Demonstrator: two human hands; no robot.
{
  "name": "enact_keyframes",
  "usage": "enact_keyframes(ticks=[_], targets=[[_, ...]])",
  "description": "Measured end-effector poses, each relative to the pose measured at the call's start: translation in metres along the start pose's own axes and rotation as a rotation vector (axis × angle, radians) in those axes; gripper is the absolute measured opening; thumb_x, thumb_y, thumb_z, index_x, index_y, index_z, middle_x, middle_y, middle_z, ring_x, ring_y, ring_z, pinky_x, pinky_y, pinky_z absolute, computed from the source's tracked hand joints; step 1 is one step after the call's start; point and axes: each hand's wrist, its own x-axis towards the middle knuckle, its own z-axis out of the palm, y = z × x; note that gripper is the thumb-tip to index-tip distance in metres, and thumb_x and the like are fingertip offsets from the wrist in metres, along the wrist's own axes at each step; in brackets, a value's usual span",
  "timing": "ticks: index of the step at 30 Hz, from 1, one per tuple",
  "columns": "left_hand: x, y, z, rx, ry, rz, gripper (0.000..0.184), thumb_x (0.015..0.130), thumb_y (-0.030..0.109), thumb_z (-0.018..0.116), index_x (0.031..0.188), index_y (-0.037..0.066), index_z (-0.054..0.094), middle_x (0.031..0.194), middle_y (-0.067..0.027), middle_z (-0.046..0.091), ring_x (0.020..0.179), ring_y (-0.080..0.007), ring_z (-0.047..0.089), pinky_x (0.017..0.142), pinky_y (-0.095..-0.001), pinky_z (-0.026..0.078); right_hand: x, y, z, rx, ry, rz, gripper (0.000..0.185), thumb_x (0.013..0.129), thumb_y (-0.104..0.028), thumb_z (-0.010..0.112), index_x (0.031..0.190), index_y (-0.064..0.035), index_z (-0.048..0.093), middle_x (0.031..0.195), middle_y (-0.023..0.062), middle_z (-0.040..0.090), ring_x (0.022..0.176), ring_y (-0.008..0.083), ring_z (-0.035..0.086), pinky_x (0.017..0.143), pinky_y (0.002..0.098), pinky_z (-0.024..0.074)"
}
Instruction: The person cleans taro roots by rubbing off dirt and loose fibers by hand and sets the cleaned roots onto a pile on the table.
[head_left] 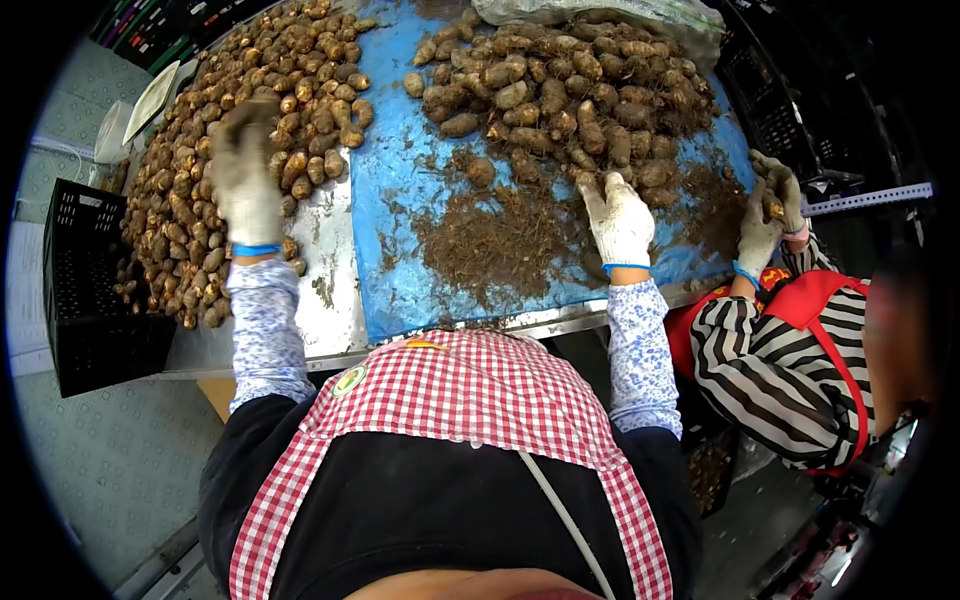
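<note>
My left hand [246,180], in a dirty white knit glove with a blue cuff, is over the left pile of small brown taro corms [200,205]; motion smears its fingers, so I cannot tell whether it holds one. At the near edge of the right pile of rootier, soil-covered taro corms [560,85] is my right hand [620,222], gloved the same way. Its thumb and fingers stand apart with the tips against the corms, and no corm shows in its grasp. Loose dirt and root hairs [490,240] lie beside it on the blue plastic sheet [385,275].
A black plastic crate [85,300] sits at the left table end. Bare metal tabletop [325,240] shows between pile and sheet. On the right, a co-worker's gloved hands [768,215] hold a corm close to the table edge. A clear plastic bag [640,15] lies behind the right pile.
</note>
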Motion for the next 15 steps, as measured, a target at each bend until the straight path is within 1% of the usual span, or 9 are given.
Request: enact_keyframes(ticks=[2,4,5,7,8,9,11,14,15], targets=[[0.026,-0.006,-0.024,0.233,0.151,0.136,0.041,0.096,0.013,0.056,0.135,0.002,0.049,0.137,-0.0178,0.053,0.126,-0.0288,0.05,0.112,-0.0449,0.038,0.008,0.012,0.018,-0.116,0.061,-0.055,0.048,0.083,-0.039,0.071,0.116,-0.0065,0.06,0.107,0.0178,0.066,0.092,0.0332,0.066,0.077,0.0434,0.0537],[0.023,0.001,-0.019,0.306,0.175,0.203,0.041,0.095,0.01,0.056,0.134,0.001,0.05,0.136,-0.0205,0.053,0.127,-0.031,0.05,0.11,-0.0456,0.04,0.011,0.013,0.035,-0.216,0.024,-0.104,0.055,0.081,-0.036,0.073,0.125,-0.0079,0.056,0.112,0.0181,0.062,0.103,0.036,0.061,0.085,0.0441,0.0511],[0.017,0.01,-0.011,0.342,0.187,0.232,0.041,0.094,0.009,0.056,0.134,0.0,0.05,0.135,-0.0219,0.053,0.127,-0.0321,0.05,0.109,-0.046,0.041,0.011,0.014,0.05,-0.233,0.107,-0.147,0.059,0.077,-0.031,0.076,0.125,-0.0043,0.057,0.108,0.0175,0.062,0.098,0.0324,0.061,0.082,0.0439,0.048],[-0.008,0.017,0.008,0.297,-0.011,0.147,0.042,0.096,0.014,0.051,0.134,-0.002,0.049,0.136,-0.0238,0.052,0.126,-0.0321,0.051,0.108,-0.0428,0.043,0.015,0.017,0.061,-0.172,0.107,-0.114,0.061,0.077,-0.03,0.077,0.128,-0.0038,0.055,0.114,0.0193,0.06,0.103,0.0351,0.06,0.086,0.0444,0.0497],[-0.02,0.023,0.018,0.358,-0.13,0.149,0.04,0.096,0.017,0.049,0.133,0.0,0.051,0.129,-0.0215,0.056,0.117,-0.0281,0.057,0.102,-0.0378,0.047,0.018,0.017,0.062,-0.011,0.079,-0.11,0.062,0.077,-0.029,0.077,0.129,-0.0042,0.055,0.115,0.0198,0.059,0.105,0.0357,0.06,0.088,0.0442,0.05],[-0.028,0.02,0.027,0.241,-0.307,-0.007,0.039,0.096,0.018,0.05,0.132,0.001,0.053,0.119,-0.0176,0.061,0.104,-0.023,0.061,0.093,-0.0326,0.052,0.021,0.018,0.061,0.148,0.046,-0.103,0.062,0.077,-0.028,0.078,0.129,-0.0045,0.054,0.117,0.0203,0.059,0.108,0.0362,0.06,0.091,0.044,0.0504],[-0.044,0.004,0.053,0.146,-0.585,-0.136,0.048,0.096,0.024,0.055,0.136,-0.001,0.047,0.117,-0.0182,0.062,0.097,-0.0225,0.062,0.091,-0.0339,0.053,0.013,-0.004,0.035,0.38,0.004,-0.082,0.061,0.076,-0.024,0.08,0.129,-0.0077,0.055,0.118,0.0201,0.058,0.112,0.0372,0.059,0.095,0.0415,0.0528],[-0.082,0.022,0.106,0.146,-0.949,-0.31,0.053,0.096,0.016,0.053,0.143,-0.003,0.036,0.125,-0.0247,0.056,0.098,-0.0268,0.063,0.092,-0.0354,0.053,-0.013,-0.042,0.002,0.515,0.021,-0.286,0.06,0.074,-0.019,0.081,0.129,-0.0137,0.056,0.116,0.0185,0.058,0.107,0.0338,0.061,0.086,0.0395,0.0567],[-0.093,0.019,0.122,0.187,-1.012,-0.21,0.049,0.096,0.013,0.051,0.141,-0.003,0.038,0.128,-0.0259,0.053,0.1,-0.0276,0.062,0.094,-0.0341,0.053,-0.02,-0.049,-0.001,0.546,0.033,-0.386,0.06,0.074,-0.017,0.08,0.129,-0.0151,0.057,0.116,0.0182,0.058,0.105,0.033,0.061,0.082,0.0393,0.0577]])
